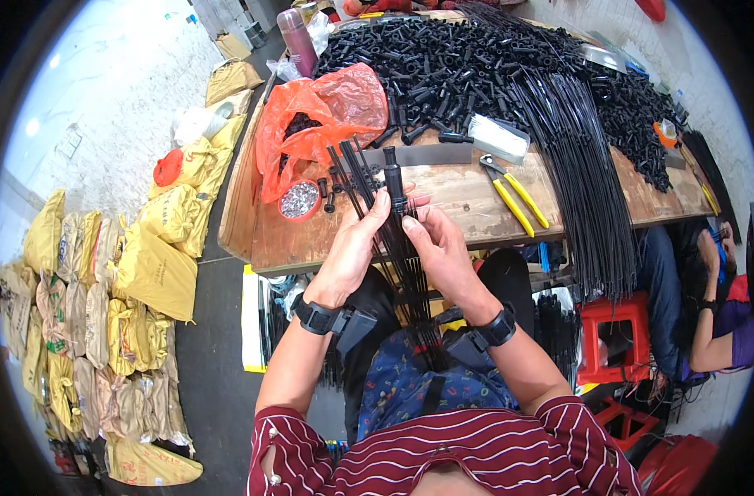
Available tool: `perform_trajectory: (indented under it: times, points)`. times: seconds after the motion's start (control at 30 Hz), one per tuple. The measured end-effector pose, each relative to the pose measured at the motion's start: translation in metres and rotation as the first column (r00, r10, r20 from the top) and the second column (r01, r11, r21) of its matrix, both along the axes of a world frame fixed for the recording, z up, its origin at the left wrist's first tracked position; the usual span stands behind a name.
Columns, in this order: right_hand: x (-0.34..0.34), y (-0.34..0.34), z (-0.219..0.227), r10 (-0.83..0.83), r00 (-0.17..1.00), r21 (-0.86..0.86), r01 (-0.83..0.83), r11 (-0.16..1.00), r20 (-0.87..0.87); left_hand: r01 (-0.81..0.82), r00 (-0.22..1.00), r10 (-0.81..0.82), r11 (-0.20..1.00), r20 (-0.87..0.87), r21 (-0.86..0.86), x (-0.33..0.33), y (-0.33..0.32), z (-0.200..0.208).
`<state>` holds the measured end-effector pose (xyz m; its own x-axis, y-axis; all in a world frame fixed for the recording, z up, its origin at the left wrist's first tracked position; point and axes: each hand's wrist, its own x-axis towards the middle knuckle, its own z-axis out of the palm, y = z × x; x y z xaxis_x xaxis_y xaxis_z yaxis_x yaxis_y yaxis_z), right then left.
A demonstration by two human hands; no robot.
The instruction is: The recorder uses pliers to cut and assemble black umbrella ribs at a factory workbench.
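Note:
Above my lap, my left hand (349, 255) is closed around a bundle of thin black rods (411, 299), which look like umbrella ribs. Their upper ends fan out past the thumb, and the lower ends hang toward my lap. A black plastic tube-shaped fitting (392, 172) stands upright between my hands, its ringed lower end near the fingertips. My right hand (444, 255) is closed, thumb and fingers pinching at that lower end where rods meet it. The fingers partly hide what exactly they grip.
On the wooden table (484, 194) are yellow-handled nippers (516, 197), a clear box (499, 139), a red bag (323, 103), a dish of small metal parts (300, 200) and heaped black fittings (451, 70). Long rods (579, 182) overhang the edge. A co-worker's hand (711, 248) is at right.

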<state>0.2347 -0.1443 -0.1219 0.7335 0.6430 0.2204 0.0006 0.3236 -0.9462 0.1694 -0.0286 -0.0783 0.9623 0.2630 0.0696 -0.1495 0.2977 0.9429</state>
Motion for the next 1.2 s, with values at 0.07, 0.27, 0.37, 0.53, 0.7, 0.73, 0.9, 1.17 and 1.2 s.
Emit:
perform_trajectory:
  times: [0.07,0.27,0.37,0.53,0.7,0.73,0.9,1.17,1.2]
  points:
    - [-0.001,-0.001,0.000,-0.040,0.998,-0.006,0.040,0.999,0.040,-0.021,1.000,0.021,0.999,-0.002,0.044,0.000,0.001,-0.002]
    - [-0.005,-0.003,0.001,-0.125,0.981,-0.073,0.137,0.988,0.149,-0.148,0.984,0.166,0.958,-0.057,0.247,-0.007,-0.005,0.008]
    - [-0.012,-0.007,0.015,-0.155,0.958,-0.093,0.182,0.979,0.243,-0.182,0.979,0.198,0.954,-0.048,0.237,-0.005,-0.010,0.010]
    - [-0.011,-0.009,0.017,-0.168,0.948,-0.038,0.185,0.982,0.271,-0.147,0.989,0.144,0.976,0.029,0.162,0.002,-0.013,0.010]
    - [0.007,-0.009,0.004,-0.020,0.987,-0.057,0.030,0.998,0.159,-0.141,0.989,0.137,0.987,0.059,0.078,0.005,-0.011,0.005]
    - [0.009,-0.010,0.003,0.007,0.981,-0.062,0.005,0.998,0.192,-0.149,0.988,0.144,0.985,0.060,0.084,0.005,-0.011,0.006]
    - [-0.006,-0.012,0.018,-0.145,0.922,-0.063,0.179,0.982,0.359,-0.178,0.984,0.175,0.981,0.044,0.082,0.005,-0.012,0.010]
    - [-0.010,-0.008,0.018,-0.204,0.864,-0.136,0.296,0.946,0.461,-0.230,0.971,0.228,0.973,-0.065,-0.010,0.002,-0.010,0.013]
    - [-0.010,-0.007,0.016,-0.223,0.855,-0.109,0.307,0.946,0.468,-0.230,0.971,0.229,0.973,-0.064,-0.010,0.002,-0.011,0.013]
